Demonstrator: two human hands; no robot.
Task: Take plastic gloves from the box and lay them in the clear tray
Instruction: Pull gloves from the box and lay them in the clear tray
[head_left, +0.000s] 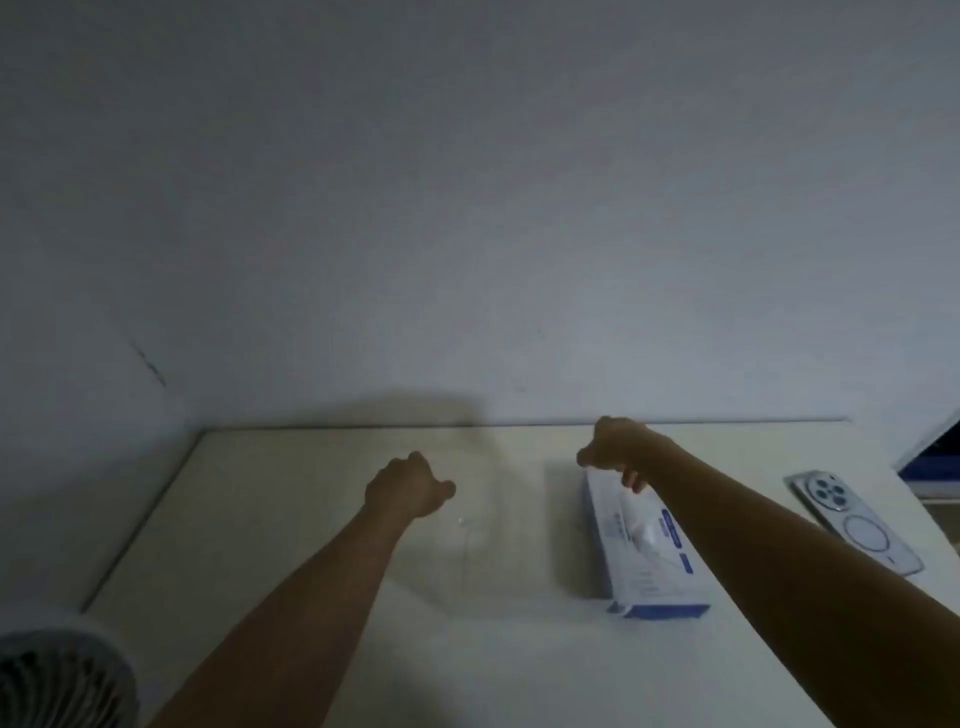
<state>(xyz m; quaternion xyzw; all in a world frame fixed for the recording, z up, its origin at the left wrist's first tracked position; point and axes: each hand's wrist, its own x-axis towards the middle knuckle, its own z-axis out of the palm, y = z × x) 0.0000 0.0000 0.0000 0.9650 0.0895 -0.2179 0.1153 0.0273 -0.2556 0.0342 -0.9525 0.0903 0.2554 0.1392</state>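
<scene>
A white and blue glove box (647, 551) lies flat on the white table (270, 519), right of centre, with a bit of pale plastic showing at its top slot. My right hand (615, 449) hovers over the box's far end, fingers hanging loosely curled, one fingertip down near the box edge. The clear tray (467, 566) is only faintly visible between my arms as thin glinting edges. My left hand (408, 486) is by the tray's far left side, knuckles up and fingers curled under; whether it holds anything is hidden. The room is dim.
A phone (854, 519) in a clear case lies face down at the right. A small white fan (62, 680) stands at the lower left beside the table. A blue and white object (935, 457) sits at the far right edge. A plain wall rises behind the table.
</scene>
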